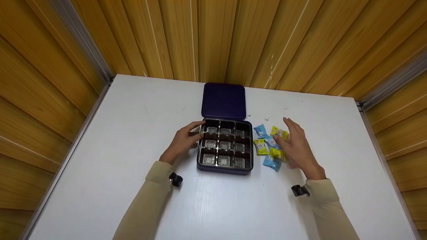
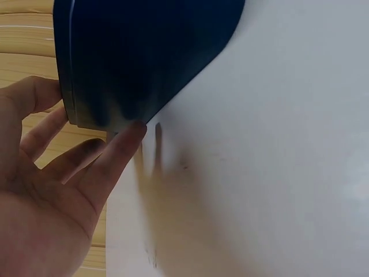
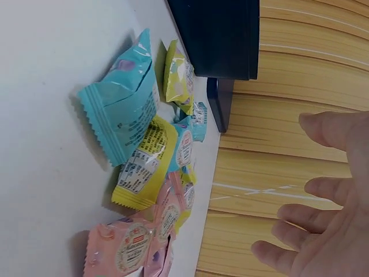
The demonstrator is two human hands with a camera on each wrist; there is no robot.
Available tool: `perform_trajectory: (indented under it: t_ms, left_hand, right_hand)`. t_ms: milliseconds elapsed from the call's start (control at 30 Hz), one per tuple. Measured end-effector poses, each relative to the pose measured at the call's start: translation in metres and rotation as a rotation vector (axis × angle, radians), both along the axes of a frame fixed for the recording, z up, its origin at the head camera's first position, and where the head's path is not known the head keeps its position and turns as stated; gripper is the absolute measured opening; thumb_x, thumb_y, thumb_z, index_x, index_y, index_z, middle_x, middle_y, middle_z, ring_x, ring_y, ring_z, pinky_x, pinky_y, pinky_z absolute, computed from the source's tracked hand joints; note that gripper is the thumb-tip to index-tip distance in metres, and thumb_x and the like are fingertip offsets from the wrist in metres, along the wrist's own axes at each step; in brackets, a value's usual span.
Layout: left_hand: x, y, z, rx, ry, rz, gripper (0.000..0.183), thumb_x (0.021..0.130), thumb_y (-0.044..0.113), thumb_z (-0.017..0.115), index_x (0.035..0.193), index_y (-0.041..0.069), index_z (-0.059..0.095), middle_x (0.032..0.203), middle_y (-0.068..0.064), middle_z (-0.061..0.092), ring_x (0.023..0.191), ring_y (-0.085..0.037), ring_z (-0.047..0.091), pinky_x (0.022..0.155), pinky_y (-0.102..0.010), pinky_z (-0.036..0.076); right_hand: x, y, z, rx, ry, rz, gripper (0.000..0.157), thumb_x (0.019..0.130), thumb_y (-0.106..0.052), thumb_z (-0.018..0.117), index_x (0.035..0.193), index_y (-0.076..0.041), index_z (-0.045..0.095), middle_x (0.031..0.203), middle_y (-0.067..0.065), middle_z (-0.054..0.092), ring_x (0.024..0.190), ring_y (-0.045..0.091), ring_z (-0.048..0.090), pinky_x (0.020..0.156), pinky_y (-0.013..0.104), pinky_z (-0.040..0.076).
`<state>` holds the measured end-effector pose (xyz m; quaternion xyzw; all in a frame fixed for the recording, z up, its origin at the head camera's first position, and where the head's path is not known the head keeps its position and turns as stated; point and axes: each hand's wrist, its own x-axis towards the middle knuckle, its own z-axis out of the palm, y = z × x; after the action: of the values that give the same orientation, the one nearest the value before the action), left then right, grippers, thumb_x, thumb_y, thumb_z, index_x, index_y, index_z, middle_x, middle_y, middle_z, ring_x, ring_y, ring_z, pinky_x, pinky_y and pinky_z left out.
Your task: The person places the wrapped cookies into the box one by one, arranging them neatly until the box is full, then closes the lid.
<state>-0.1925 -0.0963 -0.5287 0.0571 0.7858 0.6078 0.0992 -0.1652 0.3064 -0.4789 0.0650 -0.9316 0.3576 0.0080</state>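
A dark blue square tin (image 1: 224,170) stands mid-table, with a divided tray of several compartments inside it; no candies show in them. My left hand (image 1: 181,140) is at the tin's left side, thumb and fingertips touching its wall and rim. Right of the tin lies a loose pile of small wrapped candies: blue (image 1: 272,164), yellow (image 1: 261,147) and pink (image 3: 118,249). Over the right part of this pile hovers my right hand (image 1: 297,146), fingers spread and nothing in them. It covers some of the candies in the head view.
Behind the tin, the dark blue lid (image 1: 223,101) lies flat near the table's back edge. The white table (image 1: 213,206) is bounded by wood-patterned panels (image 1: 217,43) at the back and sides. Small scraps (image 1: 267,119) lie beyond the candies.
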Motion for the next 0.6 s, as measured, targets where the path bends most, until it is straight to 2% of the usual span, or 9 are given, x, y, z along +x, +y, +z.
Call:
perform_trajectory:
  t_ms: [333, 600]
  left_hand:
    - [0.002, 0.0, -0.003, 0.045, -0.008, -0.028, 0.055, 0.101, 0.014, 0.067, 0.155, 0.02, 0.057, 0.16, -0.01, 0.051, 0.132, -0.037, 0.062, 0.085, -0.046, 0.064]
    - [0.003, 0.001, -0.005, 0.104, -0.028, -0.026, 0.059, 0.099, 0.013, 0.07, 0.156, 0.019, 0.056, 0.158, -0.007, 0.053, 0.132, -0.035, 0.062, 0.084, -0.046, 0.064]
  right_hand:
    - [0.011, 0.01, -0.003, 0.007, -0.084, -0.053, 0.08, 0.106, -0.033, 0.069, 0.169, -0.008, 0.026, 0.17, 0.026, 0.024, 0.155, 0.051, 0.023, 0.122, 0.069, 0.023]
    - [0.02, 0.02, -0.01, 0.032, -0.139, -0.076, 0.078, 0.107, -0.034, 0.068, 0.168, -0.007, 0.027, 0.167, 0.029, 0.028, 0.149, 0.053, 0.033, 0.117, 0.069, 0.032]
